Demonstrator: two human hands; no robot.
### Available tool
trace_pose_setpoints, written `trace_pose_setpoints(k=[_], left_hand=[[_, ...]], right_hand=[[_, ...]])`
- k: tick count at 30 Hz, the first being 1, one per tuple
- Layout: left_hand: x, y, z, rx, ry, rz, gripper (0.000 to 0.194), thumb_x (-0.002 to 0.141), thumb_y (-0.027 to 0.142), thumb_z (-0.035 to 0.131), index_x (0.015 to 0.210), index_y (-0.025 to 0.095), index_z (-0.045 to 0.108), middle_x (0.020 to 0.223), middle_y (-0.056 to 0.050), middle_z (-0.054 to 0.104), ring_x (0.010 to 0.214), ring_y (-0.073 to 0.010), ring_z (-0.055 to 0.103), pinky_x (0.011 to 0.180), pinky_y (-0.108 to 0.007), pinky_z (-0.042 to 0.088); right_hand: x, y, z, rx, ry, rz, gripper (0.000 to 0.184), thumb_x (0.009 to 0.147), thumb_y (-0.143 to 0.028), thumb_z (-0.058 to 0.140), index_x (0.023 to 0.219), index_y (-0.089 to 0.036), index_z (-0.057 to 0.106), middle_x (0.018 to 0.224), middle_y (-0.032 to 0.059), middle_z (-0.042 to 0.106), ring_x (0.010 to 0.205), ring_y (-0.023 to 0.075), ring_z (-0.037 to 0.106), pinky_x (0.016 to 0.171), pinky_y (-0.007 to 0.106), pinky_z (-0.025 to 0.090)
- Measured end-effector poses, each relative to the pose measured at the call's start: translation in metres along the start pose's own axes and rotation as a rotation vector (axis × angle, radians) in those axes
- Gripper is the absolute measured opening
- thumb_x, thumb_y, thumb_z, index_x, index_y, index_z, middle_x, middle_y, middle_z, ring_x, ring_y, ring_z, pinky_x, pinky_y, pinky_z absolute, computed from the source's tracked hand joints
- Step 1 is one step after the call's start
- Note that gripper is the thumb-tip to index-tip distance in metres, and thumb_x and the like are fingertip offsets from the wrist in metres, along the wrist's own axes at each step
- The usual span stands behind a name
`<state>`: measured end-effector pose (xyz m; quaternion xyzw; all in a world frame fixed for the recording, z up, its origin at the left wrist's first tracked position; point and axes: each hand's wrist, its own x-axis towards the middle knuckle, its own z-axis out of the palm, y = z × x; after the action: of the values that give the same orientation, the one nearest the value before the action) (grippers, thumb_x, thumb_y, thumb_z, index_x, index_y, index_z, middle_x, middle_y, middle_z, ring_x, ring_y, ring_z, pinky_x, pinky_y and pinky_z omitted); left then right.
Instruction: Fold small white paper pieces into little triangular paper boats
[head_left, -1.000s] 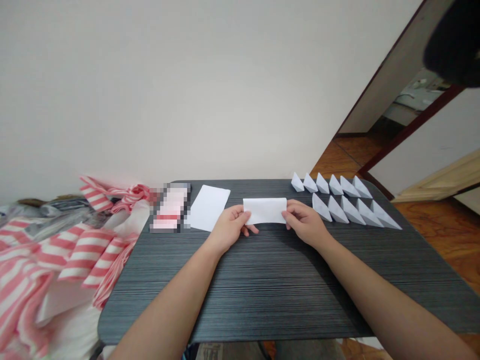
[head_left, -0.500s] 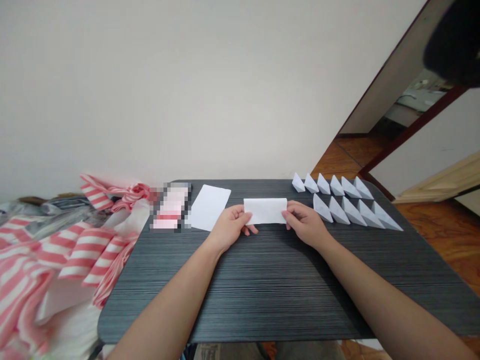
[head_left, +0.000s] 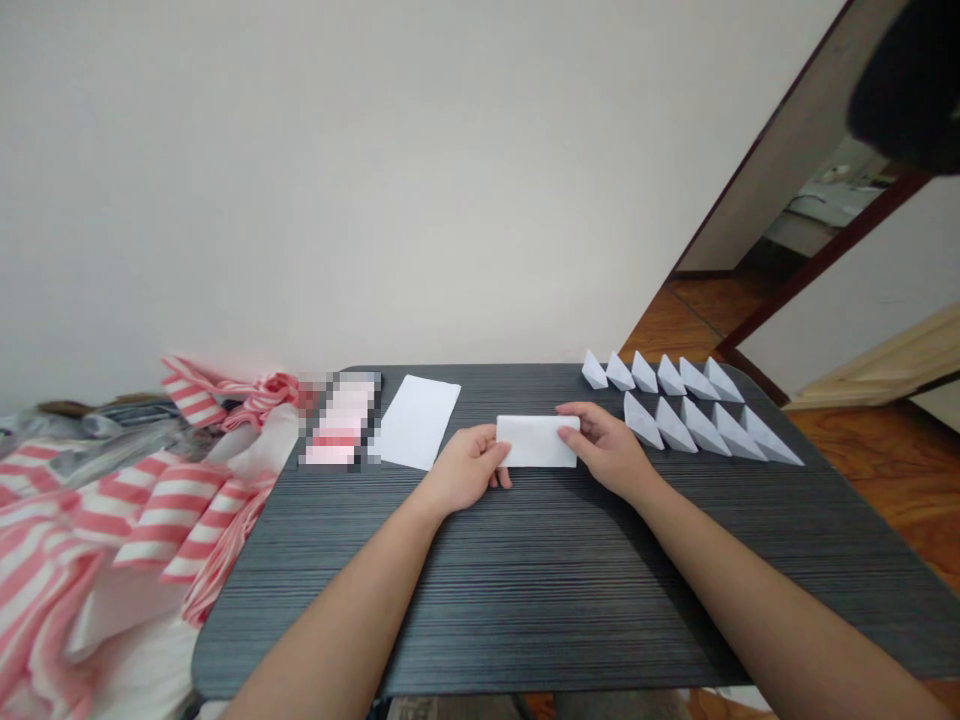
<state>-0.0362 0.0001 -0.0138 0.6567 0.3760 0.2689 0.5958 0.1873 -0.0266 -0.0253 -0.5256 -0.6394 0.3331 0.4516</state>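
A dark striped surface [head_left: 525, 600] carries nearly everything, with pink-striped cloth [head_left: 150, 510] beside it on the left. Two rows of paper boats [head_left: 705, 430] stand toward the far right. A blurred packet [head_left: 341, 420], its label unreadable, and a white sheet [head_left: 416, 422] lie toward the far left. A folded paper [head_left: 537, 441] sits near the middle, the left hand [head_left: 465, 468] and right hand [head_left: 606, 450] at either end, their fingers clamped on it.

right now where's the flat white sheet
In the head view, the flat white sheet lies toward the far left of the dark table, between a pixelated object and the person's left hand.
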Motion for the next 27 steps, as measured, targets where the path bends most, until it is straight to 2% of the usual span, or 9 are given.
trace_pose_setpoints(k=[3, 7, 9, 11, 14, 18, 20, 24, 27], left_hand=[[0.0, 0.0, 0.001, 0.008, -0.008, -0.001, 0.029, 0.084, 0.034, 0.046, 0.098, 0.012, 0.059, 0.054, -0.001, 0.059, 0.045, -0.0092, 0.049, 0.046, -0.019, 0.038], [0.001, -0.002, 0.002, 0.016, 0.023, -0.003, 0.029, 0.085, 0.033, 0.043, 0.102, 0.014, 0.057, 0.051, 0.002, 0.055, 0.043, -0.0093, 0.048, 0.046, -0.019, 0.037], [0.001, -0.002, 0.002, 0.047, 0.044, 0.002, 0.027, 0.085, 0.033, 0.043, 0.099, 0.014, 0.057, 0.049, 0.002, 0.054, 0.042, -0.009, 0.047, 0.046, -0.019, 0.036], [0.0, -0.001, 0.003, 0.102, 0.05, 0.009, 0.025, 0.085, 0.032, 0.042, 0.093, 0.014, 0.058, 0.048, 0.003, 0.052, 0.042, -0.0089, 0.047, 0.046, -0.019, 0.035], [-0.004, 0.003, 0.006, 0.201, 0.043, 0.036, 0.022, 0.085, 0.031, 0.042, 0.082, 0.015, 0.057, 0.05, 0.002, 0.052, 0.045, -0.01, 0.048, 0.047, -0.021, 0.035], [-0.007, 0.011, 0.008, 0.308, 0.051, 0.061, 0.021, 0.084, 0.03, 0.044, 0.07, 0.016, 0.053, 0.051, 0.001, 0.053, 0.048, -0.0111, 0.048, 0.049, -0.022, 0.033], [-0.007, 0.013, 0.009, 0.335, 0.051, 0.069, 0.02, 0.084, 0.029, 0.043, 0.073, 0.016, 0.055, 0.052, 0.001, 0.053, 0.049, -0.0116, 0.048, 0.05, -0.022, 0.033], [-0.007, 0.013, 0.01, 0.341, 0.07, 0.082, 0.022, 0.086, 0.026, 0.041, 0.095, 0.017, 0.058, 0.054, 0.002, 0.054, 0.049, -0.0121, 0.049, 0.052, -0.023, 0.034], [-0.006, 0.012, 0.009, 0.374, 0.063, 0.086, 0.021, 0.086, 0.027, 0.041, 0.089, 0.016, 0.058, 0.054, 0.002, 0.054, 0.05, -0.0122, 0.049, 0.053, -0.023, 0.033]], right_hand=[[-0.001, 0.003, -0.001, -0.103, 0.01, 0.0, 0.024, 0.083, -0.036, 0.055, 0.102, -0.022, 0.058, 0.088, 0.0049, 0.062, 0.074, 0.0189, 0.058, 0.064, 0.031, 0.048], [-0.001, -0.001, -0.002, -0.167, 0.01, -0.042, 0.02, 0.085, -0.035, 0.052, 0.097, -0.021, 0.06, 0.086, 0.0045, 0.063, 0.073, 0.019, 0.059, 0.064, 0.031, 0.048], [-0.001, -0.006, -0.003, -0.209, 0.01, -0.086, 0.02, 0.085, -0.033, 0.052, 0.099, -0.021, 0.06, 0.089, 0.0051, 0.063, 0.075, 0.0193, 0.059, 0.065, 0.032, 0.048], [0.0, -0.012, -0.005, -0.262, -0.005, -0.173, 0.021, 0.084, -0.031, 0.054, 0.102, -0.021, 0.06, 0.095, 0.0064, 0.063, 0.084, 0.0209, 0.059, 0.074, 0.034, 0.048], [0.002, -0.02, -0.006, -0.347, -0.115, -0.275, 0.021, 0.085, -0.028, 0.053, 0.103, -0.021, 0.061, 0.094, 0.0073, 0.064, 0.087, 0.0216, 0.059, 0.077, 0.034, 0.046], [0.004, -0.026, -0.003, -0.477, -0.251, -0.325, 0.021, 0.086, -0.029, 0.051, 0.102, -0.021, 0.061, 0.092, 0.0075, 0.065, 0.085, 0.0222, 0.059, 0.077, 0.035, 0.045], [0.004, -0.026, 0.0, -0.509, -0.29, -0.316, 0.021, 0.087, -0.03, 0.05, 0.102, -0.021, 0.061, 0.09, 0.0072, 0.066, 0.084, 0.0219, 0.059, 0.076, 0.035, 0.044], [0.003, -0.026, 0.001, -0.504, -0.302, -0.272, 0.017, 0.087, -0.029, 0.049, 0.096, -0.02, 0.061, 0.086, 0.0066, 0.065, 0.081, 0.0206, 0.059, 0.072, 0.032, 0.044], [0.003, -0.027, 0.001, -0.495, -0.306, -0.261, 0.016, 0.087, -0.028, 0.05, 0.096, -0.019, 0.061, 0.087, 0.0068, 0.065, 0.08, 0.0202, 0.059, 0.072, 0.031, 0.044]])
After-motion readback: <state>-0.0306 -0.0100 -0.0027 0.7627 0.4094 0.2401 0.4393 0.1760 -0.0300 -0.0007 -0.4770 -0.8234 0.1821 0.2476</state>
